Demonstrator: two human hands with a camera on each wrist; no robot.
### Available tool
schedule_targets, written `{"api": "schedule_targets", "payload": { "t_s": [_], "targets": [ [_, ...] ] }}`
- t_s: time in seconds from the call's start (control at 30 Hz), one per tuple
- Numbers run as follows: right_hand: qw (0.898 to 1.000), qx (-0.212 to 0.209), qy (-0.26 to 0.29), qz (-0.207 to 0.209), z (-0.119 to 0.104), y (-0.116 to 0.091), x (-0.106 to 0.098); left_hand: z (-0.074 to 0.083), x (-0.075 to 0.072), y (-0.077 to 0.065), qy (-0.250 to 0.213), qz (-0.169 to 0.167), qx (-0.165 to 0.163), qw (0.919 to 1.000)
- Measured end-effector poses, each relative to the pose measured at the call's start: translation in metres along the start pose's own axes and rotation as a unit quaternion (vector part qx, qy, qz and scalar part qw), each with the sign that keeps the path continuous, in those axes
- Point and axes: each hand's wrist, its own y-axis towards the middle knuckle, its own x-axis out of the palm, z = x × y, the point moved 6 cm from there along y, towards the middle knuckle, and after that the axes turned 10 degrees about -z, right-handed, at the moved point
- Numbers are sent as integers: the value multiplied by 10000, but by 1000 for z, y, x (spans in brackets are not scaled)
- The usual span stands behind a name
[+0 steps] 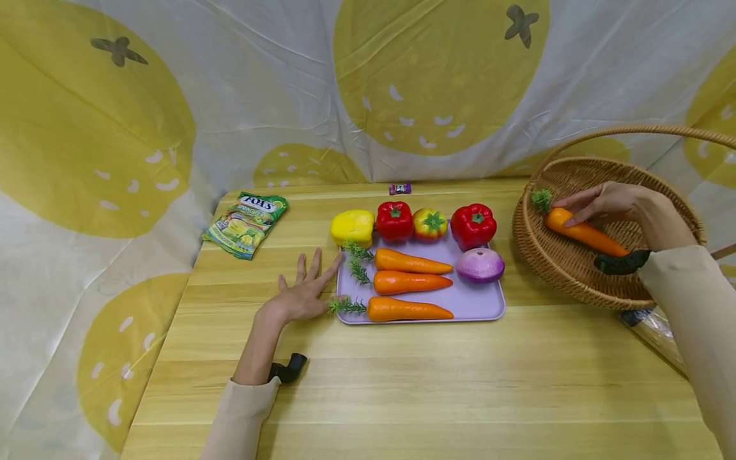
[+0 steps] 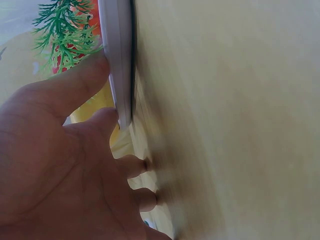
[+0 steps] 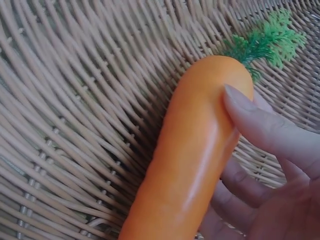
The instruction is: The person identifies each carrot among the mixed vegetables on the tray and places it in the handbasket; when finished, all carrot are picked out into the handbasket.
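Note:
In the head view my right hand (image 1: pixel 612 204) is inside the wicker basket (image 1: pixel 529 249), gripping an orange carrot (image 1: pixel 586 236) near its leafy end. The right wrist view shows the thumb across that carrot (image 3: pixel 185 150), with fingers behind it. My left hand (image 1: pixel 301 295) has its fingers spread beside the left edge of the lilac tray (image 1: pixel 425 319), and in the left wrist view its thumb and a finger touch the tray's rim (image 2: pixel 117 65). Three carrots lie side by side on the tray: an upper (image 1: pixel 411 260), a middle (image 1: pixel 411 282) and a lower one (image 1: pixel 408 309).
Along the tray's back are a yellow pepper (image 1: pixel 352 227), two red peppers (image 1: pixel 394 222) and a red-yellow fruit (image 1: pixel 430 225); a purple onion (image 1: pixel 480 265) sits at right. A green Fox's packet (image 1: pixel 247 223) lies left, a small purple wrapper (image 1: pixel 400 189) behind. The basket's handle (image 1: pixel 632 131) arches up.

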Motion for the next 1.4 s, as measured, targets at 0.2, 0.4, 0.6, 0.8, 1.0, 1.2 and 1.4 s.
{"api": "schedule_targets", "payload": {
  "t_s": [0.2, 0.4, 0.6, 0.8, 1.0, 1.2, 1.4],
  "targets": [
    [9995, -218, -153, 153, -3, -7, -3, 6, -2, -5, -2, -71, 2, 10000],
    [9942, -548, -741, 556, -22, -30, -14, 3, 0, 0, 7, -26, 1, 10000],
    [9814, -421, -1654, 884, -53, -52, -10, -9, 5, 10, 118, 78, -31, 9999],
    [9653, -493, -2387, 939, -85, -68, 21, -12, 4, 14, 215, 50, -172, 9996],
    [9564, -1002, -2315, 1470, -109, -87, 62, -10, 4, 13, 182, 61, -164, 9997],
    [9326, -2236, -1972, 2036, -139, -90, 119, -2, -1, 4, 62, 44, -61, 10000],
    [9145, -2962, -1894, 2003, -160, -68, 175, 3, -4, 1, 76, 11, -37, 10000]
  ]
}}
